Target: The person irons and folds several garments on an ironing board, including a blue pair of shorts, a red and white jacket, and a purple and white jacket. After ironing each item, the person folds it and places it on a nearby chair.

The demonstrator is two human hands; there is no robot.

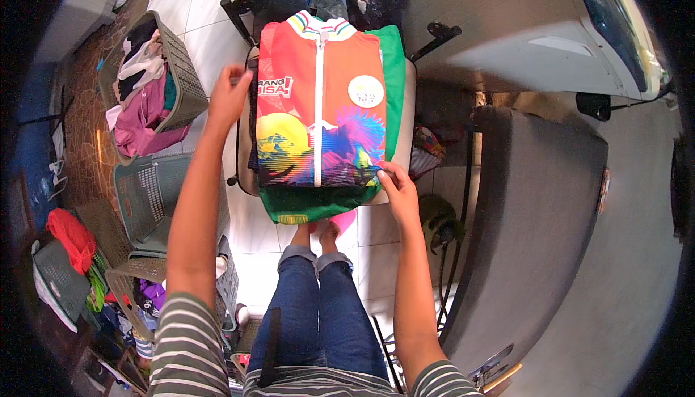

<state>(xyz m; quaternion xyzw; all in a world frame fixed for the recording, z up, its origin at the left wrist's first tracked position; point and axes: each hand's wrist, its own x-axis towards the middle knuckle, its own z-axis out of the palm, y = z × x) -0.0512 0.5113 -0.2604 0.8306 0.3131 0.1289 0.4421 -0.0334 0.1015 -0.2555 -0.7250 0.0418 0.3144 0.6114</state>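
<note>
A folded zip jacket point(347, 79), red and orange with a white zip and a colourful printed lower half, lies face up before me. Its striped collar points away from me. Beneath it, green fabric point(395, 87) shows along the right side and the near edge. Dark cloth point(253, 120) peeks out on the left. The pile rests on a padded beige seat point(403, 125). My left hand point(229, 95) is at the pile's left edge, fingers apart and slightly blurred. At the jacket's near right corner, my right hand point(399, 188) pinches the hem between thumb and fingers.
A plastic laundry basket point(187, 82) with clothes stands to the left. Nearer are a grey-green basket point(138, 201) and more baskets with clothing. On the right is a long grey padded board point(535, 223). Black metal bars point(437, 41) flank the seat; a fan point(442, 228) stands below right.
</note>
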